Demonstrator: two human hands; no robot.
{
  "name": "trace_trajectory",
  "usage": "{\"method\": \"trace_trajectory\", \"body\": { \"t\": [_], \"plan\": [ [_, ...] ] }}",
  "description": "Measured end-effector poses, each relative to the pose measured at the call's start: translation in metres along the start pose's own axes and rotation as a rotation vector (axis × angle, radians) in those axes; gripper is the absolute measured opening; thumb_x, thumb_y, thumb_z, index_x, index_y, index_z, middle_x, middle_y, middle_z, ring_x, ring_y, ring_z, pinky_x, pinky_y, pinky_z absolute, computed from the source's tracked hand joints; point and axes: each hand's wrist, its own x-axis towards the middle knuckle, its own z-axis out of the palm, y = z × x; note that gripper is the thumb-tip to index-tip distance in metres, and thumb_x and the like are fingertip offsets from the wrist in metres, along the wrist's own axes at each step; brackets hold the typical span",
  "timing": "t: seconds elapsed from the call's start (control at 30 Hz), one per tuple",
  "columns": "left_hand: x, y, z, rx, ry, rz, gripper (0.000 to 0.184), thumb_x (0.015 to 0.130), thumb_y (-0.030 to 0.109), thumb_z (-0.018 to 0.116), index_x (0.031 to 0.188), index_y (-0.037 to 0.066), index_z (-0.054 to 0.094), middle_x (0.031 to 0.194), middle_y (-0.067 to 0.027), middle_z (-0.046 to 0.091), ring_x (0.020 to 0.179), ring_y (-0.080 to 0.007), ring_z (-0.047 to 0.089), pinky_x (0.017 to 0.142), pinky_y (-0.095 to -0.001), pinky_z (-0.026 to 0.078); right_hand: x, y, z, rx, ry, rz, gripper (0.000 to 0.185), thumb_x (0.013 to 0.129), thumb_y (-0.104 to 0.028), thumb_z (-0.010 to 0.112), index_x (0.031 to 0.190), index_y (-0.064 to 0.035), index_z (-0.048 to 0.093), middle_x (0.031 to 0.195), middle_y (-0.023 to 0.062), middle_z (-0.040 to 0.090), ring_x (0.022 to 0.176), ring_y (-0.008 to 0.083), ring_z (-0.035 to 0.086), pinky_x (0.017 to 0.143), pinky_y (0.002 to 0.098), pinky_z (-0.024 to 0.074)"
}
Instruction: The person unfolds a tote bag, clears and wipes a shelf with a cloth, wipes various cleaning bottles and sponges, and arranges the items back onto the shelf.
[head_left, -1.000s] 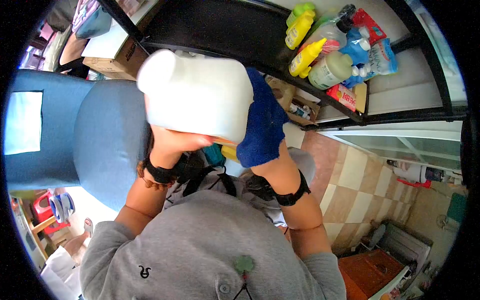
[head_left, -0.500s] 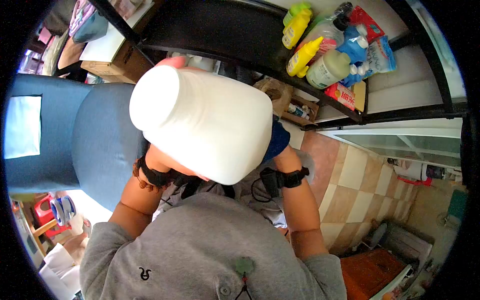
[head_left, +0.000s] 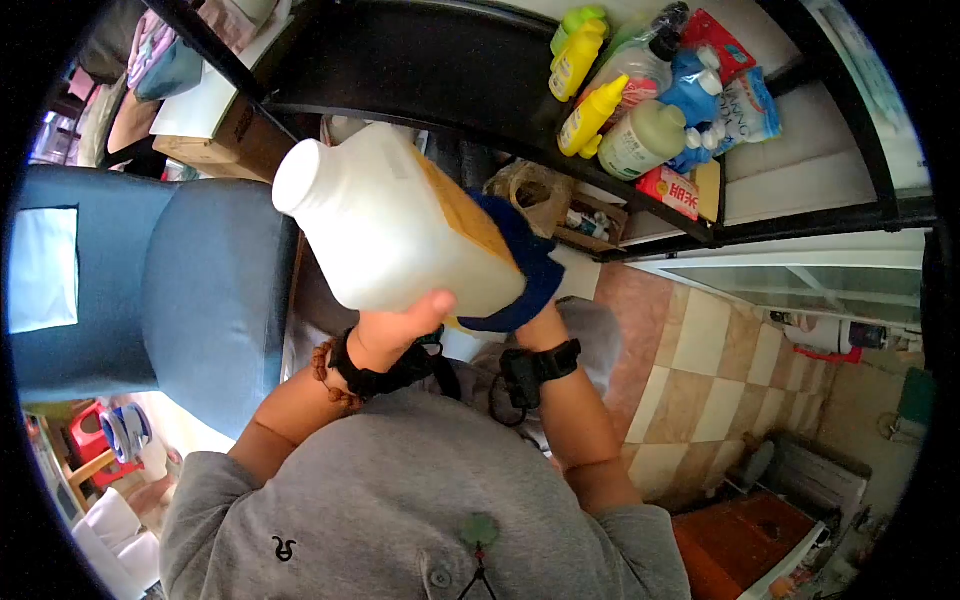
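Observation:
A large white plastic bottle (head_left: 390, 230) with a white cap (head_left: 298, 178) is held tilted in front of my chest, its cap toward the upper left. One side carries a yellow-orange label (head_left: 462, 215). My left hand (head_left: 405, 322) grips the bottle from below, thumb lying against its side; the other fingers are hidden. A dark blue cloth (head_left: 525, 275) covers the bottle's base and lower right side. My right hand (head_left: 540, 328) is behind this cloth, holding it against the bottle, mostly hidden by it.
A black shelf (head_left: 400, 60) stands ahead, with yellow bottles (head_left: 592, 115), a pale green bottle (head_left: 640, 142) and a red package (head_left: 670, 190) at its right. A blue chair (head_left: 215, 280) is on the left. Checked tiles (head_left: 690, 380) cover the floor at right.
The bottle has turned and moved slightly away from my chest, bringing its yellow-orange label into view. More of the blue cloth and my left thumb now show.

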Motion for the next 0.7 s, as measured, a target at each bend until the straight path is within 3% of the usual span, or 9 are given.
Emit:
{"method": "trace_trajectory", "body": {
  "t": [0.03,0.13,0.3,0.4,0.47,0.53,0.57,0.67,0.7],
  "plan": [
    [0.002,-0.005,-0.007,0.001,0.015,-0.032,0.097,0.072,0.04,0.084,0.143,0.0,0.031,0.14,-0.0157,0.042,0.125,-0.027,0.045,0.102,-0.0419,0.04,0.003,0.002,0.002,-0.005,0.002,-0.005,0.056,0.092,-0.021,0.052,0.141,-0.0005,0.036,0.144,0.02,0.038,0.134,0.0338,0.035,0.112,0.0412,0.026],
    [0.009,0.0,-0.019,-0.057,-0.041,-0.089,0.106,0.071,0.035,0.082,0.148,0.0,0.018,0.139,-0.0175,0.04,0.121,-0.0282,0.048,0.099,-0.0427,0.042,0.011,0.003,0.013,-0.047,0.025,-0.071,0.056,0.093,-0.022,0.052,0.142,-0.0006,0.034,0.145,0.0195,0.037,0.135,0.0331,0.034,0.113,0.0406,0.025],
    [0.033,-0.013,-0.013,0.064,-0.083,0.33,0.126,0.059,0.035,0.084,0.15,0.001,0.003,0.141,-0.0185,0.034,0.128,-0.03,0.041,0.106,-0.0445,0.034,0.025,-0.001,0.013,-0.061,0.015,-0.178,0.057,0.094,-0.023,0.051,0.144,-0.0008,0.032,0.147,0.0186,0.035,0.137,0.032,0.032,0.114,0.0397,0.0233],
    [0.029,-0.013,-0.012,0.071,-0.081,0.462,0.125,0.059,0.036,0.084,0.149,0.002,0.006,0.141,-0.0175,0.035,0.129,-0.0296,0.04,0.107,-0.0444,0.033,0.021,-0.007,0.006,-0.026,-0.026,-0.264,0.058,0.095,-0.024,0.051,0.145,-0.0009,0.031,0.149,0.0181,0.033,0.138,0.0314,0.03,0.115,0.0392,0.0223],
    [0.012,-0.008,-0.019,0.024,-0.134,0.36,0.121,0.06,0.037,0.084,0.148,0.002,0.01,0.14,-0.0169,0.037,0.129,-0.0292,0.041,0.107,-0.0443,0.034,0.02,-0.006,0.006,0.008,-0.042,-0.287,0.058,0.096,-0.024,0.05,0.146,-0.001,0.03,0.15,0.0178,0.033,0.139,0.0309,0.03,0.115,0.0389,0.0217],
    [-0.008,-0.001,-0.032,-0.083,-0.194,0.186,0.116,0.061,0.038,0.083,0.147,0.002,0.014,0.139,-0.0163,0.038,0.128,-0.0287,0.042,0.106,-0.0441,0.035,0.014,0.001,0.01,0.11,-0.063,-0.044,0.053,0.097,-0.025,0.046,0.144,-0.0032,0.036,0.149,0.0185,0.035,0.141,0.0328,0.029,0.116,0.0392,0.0207],
    [-0.015,0.002,-0.037,-0.157,-0.21,0.133,0.114,0.062,0.039,0.083,0.147,0.003,0.016,0.139,-0.0159,0.039,0.128,-0.0285,0.042,0.106,-0.044,0.035,0.006,0.001,0.007,0.206,-0.145,0.269,0.046,0.101,-0.025,0.042,0.141,-0.003,0.041,0.146,0.018,0.041,0.138,0.0299,0.034,0.115,0.0379,0.0244],
    [-0.018,0.01,-0.049,-0.377,-0.203,0.088,0.107,0.064,0.04,0.082,0.145,0.003,0.022,0.138,-0.015,0.042,0.127,-0.0278,0.043,0.106,-0.0437,0.036,-0.004,0.036,0.019,-0.015,-0.225,0.335,0.042,0.102,-0.025,0.04,0.137,-0.0038,0.046,0.142,0.0151,0.046,0.133,0.0274,0.041,0.112,0.0374,0.0284],
    [-0.014,0.012,-0.051,-0.445,-0.194,0.102,0.105,0.065,0.041,0.082,0.145,0.003,0.024,0.137,-0.0146,0.042,0.127,-0.0276,0.044,0.106,-0.0436,0.037,-0.001,0.033,0.021,0.339,-0.18,0.49,0.041,0.101,-0.024,0.043,0.136,-0.0035,0.047,0.138,0.0135,0.05,0.126,0.0262,0.047,0.107,0.0367,0.0347]
  ]
}}
